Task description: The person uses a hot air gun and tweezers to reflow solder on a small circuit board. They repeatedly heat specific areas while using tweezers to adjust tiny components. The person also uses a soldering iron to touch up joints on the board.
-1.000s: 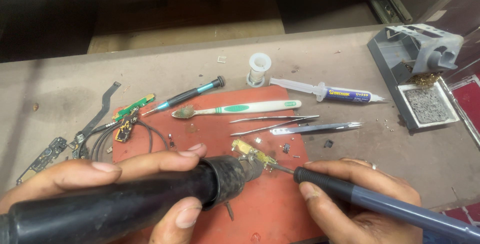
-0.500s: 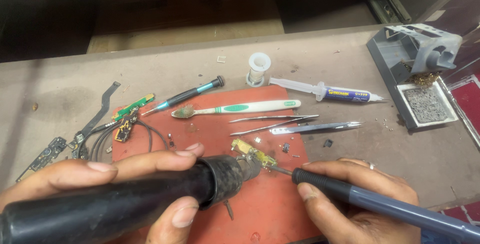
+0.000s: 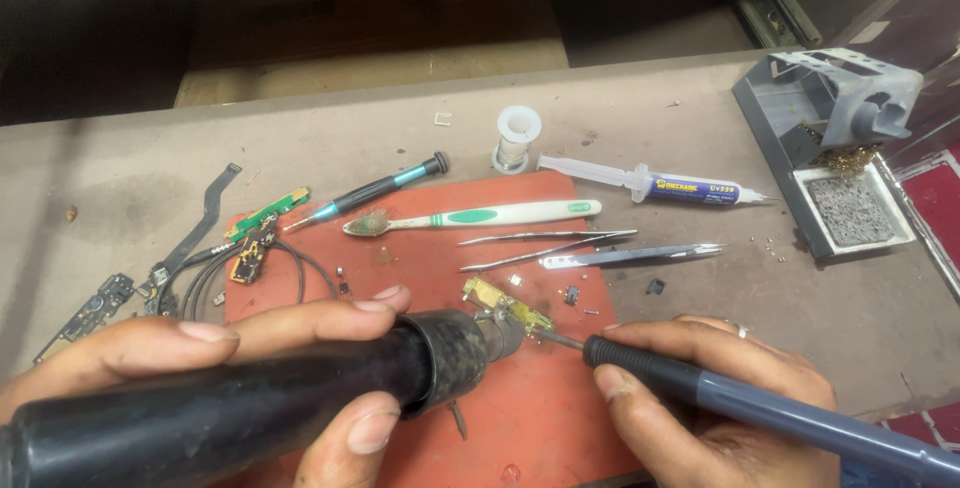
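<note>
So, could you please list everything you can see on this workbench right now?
Red mat: one, centre of the bench.
Small circuit board: one, gold-green, on the mat between both tool tips.
Toothbrush: one, white and green, upper mat.
Tweezers: two, metallic, right of mat centre.
Screwdriver: one, black and teal, mat's upper left.
Syringe: one, clear with blue label, beyond the mat.
Solder spool: one, white, by the syringe.
Iron stand: one, grey, far right.
Flex cables and boards: several, left.
Left hand: holds black hot-air nozzle.
Right hand: holds grey soldering iron.
</note>
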